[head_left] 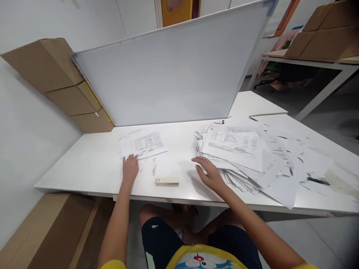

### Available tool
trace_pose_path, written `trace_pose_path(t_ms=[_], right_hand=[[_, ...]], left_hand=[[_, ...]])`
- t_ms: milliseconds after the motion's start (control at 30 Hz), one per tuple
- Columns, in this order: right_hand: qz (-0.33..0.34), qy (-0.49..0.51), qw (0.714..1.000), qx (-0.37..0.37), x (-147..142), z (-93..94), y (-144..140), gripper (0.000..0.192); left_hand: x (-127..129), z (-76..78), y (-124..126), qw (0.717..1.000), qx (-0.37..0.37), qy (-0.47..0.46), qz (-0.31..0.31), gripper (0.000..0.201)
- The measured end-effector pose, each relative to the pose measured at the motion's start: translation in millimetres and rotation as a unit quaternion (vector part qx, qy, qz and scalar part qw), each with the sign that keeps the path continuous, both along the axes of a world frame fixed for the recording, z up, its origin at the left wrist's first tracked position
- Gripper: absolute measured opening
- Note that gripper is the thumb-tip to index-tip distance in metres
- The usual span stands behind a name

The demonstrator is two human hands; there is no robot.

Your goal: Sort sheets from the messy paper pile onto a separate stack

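Note:
My left hand [130,167] lies flat with its fingertips on the near edge of a small stack of printed sheets [148,145] at the left of the table. Over the table, close to the left side of a large, untidy pile of papers [235,147], my right hand [207,172] hovers with thumb and fingers apart and nothing in it. Between the two hands, near the front edge, a cream stapler [167,181] rests on its own. The top sheet of the big pile bears an oval stamp.
A whiteboard [174,74] stands upright along the back of the white table [84,164]. Cardboard boxes [61,74] are stacked at its left end, and another cardboard box [42,228] sits below. Loose papers [316,160] spread across the right side. More boxes [328,41] occupy a second table.

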State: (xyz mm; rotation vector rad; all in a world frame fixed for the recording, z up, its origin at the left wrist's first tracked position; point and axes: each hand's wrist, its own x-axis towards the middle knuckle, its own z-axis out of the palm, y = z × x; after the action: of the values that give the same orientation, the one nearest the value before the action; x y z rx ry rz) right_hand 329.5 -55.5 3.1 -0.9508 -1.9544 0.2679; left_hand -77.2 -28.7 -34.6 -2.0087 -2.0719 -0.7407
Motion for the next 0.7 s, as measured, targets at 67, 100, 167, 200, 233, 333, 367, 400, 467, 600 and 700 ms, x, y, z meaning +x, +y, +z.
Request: trace_pose_path(t_ms=[67,100,167,200,233,333,367,400,467,600,700], right_hand=[[0.034,-0.05,0.994,-0.087,-42,1.8,43,0.034],[0.023,-0.079,0.988,-0.127,-61,0.8,63,0.039],[-0.01,-0.144,0.97,-0.195,-93,-4.9,95,0.052],[-0.026,-0.176,0.962,-0.21,-105,-9.2,106,0.056],[-0.036,-0.207,0.954,-0.213,-114,-13.9,114,0.059],[-0.038,-0.272,0.942,-0.194,-124,-26.7,121,0.063],[-0.031,-0.285,0.939,-0.188,-124,-29.3,120,0.063],[-0.023,-0.293,0.938,-0.185,-122,-30.9,120,0.062],[-0.01,-0.304,0.935,-0.184,-119,-31.3,119,0.061],[0.01,-0.306,0.932,-0.193,-116,-28.2,120,0.059],[0.035,-0.272,0.942,-0.193,-115,-26.9,123,0.057]], left_hand=[[8,-2.0,-5,0.999,0.013,-0.029,-0.031,0.04],[11,-1.3,-7,0.998,0.012,-0.043,-0.048,0.039],[14,3.3,-11,0.995,0.002,-0.072,-0.075,0.04],[15,6.7,-12,0.994,-0.002,-0.086,-0.074,0.042],[17,10.4,-14,0.993,-0.006,-0.102,-0.063,0.046],[25,19.5,-18,0.986,-0.02,-0.167,-0.017,0.05],[29,21.3,-18,0.979,-0.021,-0.204,-0.004,0.05],[35,22.4,-17,0.965,-0.015,-0.262,0.014,0.048],[49,23.5,-10,0.912,0.013,-0.404,0.073,0.044],[70,27.1,18,0.806,0.043,-0.563,0.178,0.046],[70,35.1,43,0.777,0.025,-0.601,0.185,0.044]])
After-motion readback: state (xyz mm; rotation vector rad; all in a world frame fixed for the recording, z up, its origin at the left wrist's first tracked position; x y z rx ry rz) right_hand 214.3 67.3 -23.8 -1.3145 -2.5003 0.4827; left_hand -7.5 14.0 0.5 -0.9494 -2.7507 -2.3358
